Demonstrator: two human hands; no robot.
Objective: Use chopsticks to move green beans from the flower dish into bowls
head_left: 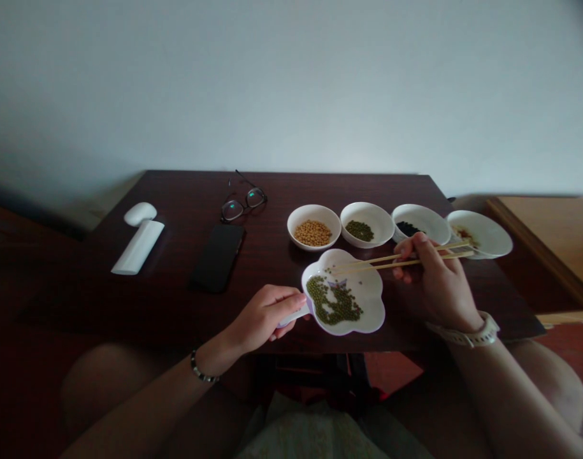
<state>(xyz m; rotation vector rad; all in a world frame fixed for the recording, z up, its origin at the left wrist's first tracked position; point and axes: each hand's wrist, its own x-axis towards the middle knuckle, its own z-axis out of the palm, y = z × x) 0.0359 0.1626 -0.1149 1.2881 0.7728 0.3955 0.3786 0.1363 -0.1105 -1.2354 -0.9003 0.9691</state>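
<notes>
My left hand [267,312] grips the short handle of a white flower-shaped dish [370,296] at the table's front edge. Green mung beans [336,309] lie spread over its left and lower part. My right hand [437,277] holds a pair of wooden chopsticks [387,261], their tips over the upper part of the dish near a few scattered beans. Whether the tips pinch a bean is too small to tell. Behind the dish stand a white bowl of yellow soybeans [313,233], a bowl with mung beans [359,230] and a bowl with black beans [408,228], partly behind my right hand.
A shallow white bowl [494,236] with reddish-brown bits ends the row at the right. On the dark wooden table [272,264] lie a black phone [218,258], eyeglasses [244,204] and a white device with a rounded head [139,247]. A pale wall [291,83] rises behind.
</notes>
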